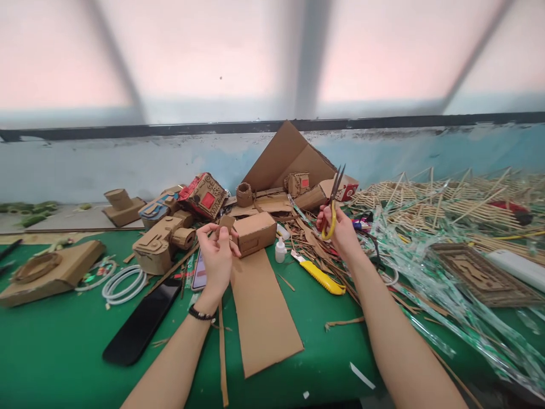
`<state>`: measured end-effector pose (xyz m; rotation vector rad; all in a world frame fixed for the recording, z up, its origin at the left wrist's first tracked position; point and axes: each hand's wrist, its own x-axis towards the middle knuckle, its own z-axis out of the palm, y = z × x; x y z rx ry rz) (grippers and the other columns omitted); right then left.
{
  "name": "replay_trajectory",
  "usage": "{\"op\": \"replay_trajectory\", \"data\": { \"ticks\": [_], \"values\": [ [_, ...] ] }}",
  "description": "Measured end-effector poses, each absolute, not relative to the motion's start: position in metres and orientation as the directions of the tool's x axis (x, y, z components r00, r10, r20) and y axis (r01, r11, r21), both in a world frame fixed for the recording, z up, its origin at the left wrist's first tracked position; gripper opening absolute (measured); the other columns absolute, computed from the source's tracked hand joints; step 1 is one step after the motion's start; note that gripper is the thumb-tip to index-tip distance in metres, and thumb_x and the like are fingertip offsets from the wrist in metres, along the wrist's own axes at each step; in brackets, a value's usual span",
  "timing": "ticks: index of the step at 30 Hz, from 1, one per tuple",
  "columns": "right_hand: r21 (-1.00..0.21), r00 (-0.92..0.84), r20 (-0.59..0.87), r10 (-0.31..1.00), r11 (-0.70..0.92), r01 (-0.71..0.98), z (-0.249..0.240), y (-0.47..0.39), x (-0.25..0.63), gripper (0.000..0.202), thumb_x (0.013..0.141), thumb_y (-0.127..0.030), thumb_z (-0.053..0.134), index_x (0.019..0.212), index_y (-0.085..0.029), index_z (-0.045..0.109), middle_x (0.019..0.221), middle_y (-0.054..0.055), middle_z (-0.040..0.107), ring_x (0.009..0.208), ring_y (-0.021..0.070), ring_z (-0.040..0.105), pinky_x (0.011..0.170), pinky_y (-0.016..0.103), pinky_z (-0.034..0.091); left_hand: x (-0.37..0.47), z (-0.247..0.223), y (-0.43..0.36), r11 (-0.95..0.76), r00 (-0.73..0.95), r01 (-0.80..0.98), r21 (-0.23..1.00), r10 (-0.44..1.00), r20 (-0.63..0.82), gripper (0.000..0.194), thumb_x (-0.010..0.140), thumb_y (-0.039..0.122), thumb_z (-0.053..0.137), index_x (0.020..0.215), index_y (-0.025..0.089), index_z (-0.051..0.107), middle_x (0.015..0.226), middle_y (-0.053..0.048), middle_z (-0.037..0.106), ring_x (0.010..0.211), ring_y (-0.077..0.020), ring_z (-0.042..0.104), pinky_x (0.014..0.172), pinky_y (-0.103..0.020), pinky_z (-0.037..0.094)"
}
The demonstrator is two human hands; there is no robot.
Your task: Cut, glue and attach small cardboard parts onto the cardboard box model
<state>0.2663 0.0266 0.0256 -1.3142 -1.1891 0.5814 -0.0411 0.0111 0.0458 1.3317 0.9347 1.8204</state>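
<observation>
Between the thumb and fingers of my left hand [216, 255] is a small piece of cardboard [227, 222]. My right hand [340, 230] grips yellow-handled scissors [335, 196], their blades pointing up and slightly parted. Just beyond my left hand sits a cardboard box [258, 232] with a slot in its front. A long flat cardboard sheet [266, 318] reaches from the box toward me. Between my hands stand a small white glue bottle [280, 250] and a yellow utility knife [320, 276], lying with its tip toward the bottle.
Cardboard camera models [157, 244] cluster at left, beside a coiled white cable [124, 286] and a black phone-like slab [142, 324]. Clear plastic strips [426, 289] and thin wooden sticks [430, 193] pile up at right. A large cardboard sheet [276, 156] leans on the wall.
</observation>
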Motion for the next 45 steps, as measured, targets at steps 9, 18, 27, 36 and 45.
{"op": "replay_trajectory", "data": {
  "ticks": [9, 18, 27, 36, 45],
  "values": [
    [-0.945, 0.139, 0.326, 0.935, 0.318, 0.08, 0.036, 0.001, 0.186, 0.061, 0.08, -0.075, 0.069, 0.108, -0.022, 0.06, 0.094, 0.003, 0.064, 0.082, 0.0177, 0.06, 0.073, 0.029, 0.053, -0.032, 0.072, 0.015, -0.492, -0.156, -0.124, 0.862, 0.867, 0.472, 0.03, 0.096, 0.046, 0.067, 0.102, 0.022, 0.049, 0.069, 0.006, 0.064, 0.038, -0.0075, 0.056, 0.039, -0.018, 0.042],
    [-0.858, -0.047, 0.4, 0.915, 0.392, 0.331, 0.022, -0.02, 0.14, 0.046, 0.08, -0.046, 0.08, 0.113, -0.021, 0.06, 0.088, 0.0, 0.059, 0.078, 0.0178, 0.054, 0.072, 0.031, 0.047, -0.022, 0.072, -0.003, -0.521, -0.188, -0.227, 0.823, 0.852, 0.488, 0.031, 0.096, 0.049, 0.067, 0.1, 0.026, 0.047, 0.063, 0.009, 0.061, 0.035, -0.0087, 0.053, 0.033, -0.018, 0.042],
    [-0.778, -0.151, 0.441, 0.885, 0.461, 0.427, 0.032, -0.029, 0.143, 0.043, 0.085, -0.044, 0.079, 0.118, -0.021, 0.063, 0.098, 0.005, 0.068, 0.082, 0.0195, 0.06, 0.071, 0.03, 0.048, -0.027, 0.065, -0.009, -0.476, -0.087, -0.251, 0.843, 0.878, 0.47, 0.038, 0.093, 0.056, 0.071, 0.105, 0.026, 0.05, 0.062, 0.009, 0.061, 0.036, -0.0105, 0.055, 0.034, -0.02, 0.047],
    [-0.817, -0.101, 0.425, 0.899, 0.429, 0.384, 0.032, -0.034, 0.137, 0.038, 0.085, -0.045, 0.078, 0.11, -0.021, 0.064, 0.088, 0.002, 0.065, 0.076, 0.0174, 0.057, 0.068, 0.029, 0.048, -0.026, 0.068, -0.013, -0.482, -0.07, -0.185, 0.856, 0.876, 0.478, 0.04, 0.093, 0.057, 0.071, 0.104, 0.025, 0.05, 0.063, 0.007, 0.064, 0.036, -0.0104, 0.056, 0.032, -0.018, 0.043],
    [-0.79, -0.083, 0.455, 0.887, 0.445, 0.422, 0.029, -0.032, 0.137, 0.039, 0.084, -0.042, 0.079, 0.112, -0.02, 0.062, 0.089, 0.002, 0.063, 0.076, 0.0182, 0.057, 0.071, 0.031, 0.047, -0.023, 0.066, -0.014, -0.468, -0.03, -0.229, 0.854, 0.88, 0.474, 0.036, 0.097, 0.053, 0.069, 0.103, 0.025, 0.047, 0.071, 0.007, 0.064, 0.038, -0.0092, 0.057, 0.036, -0.02, 0.049]
  ]
}}
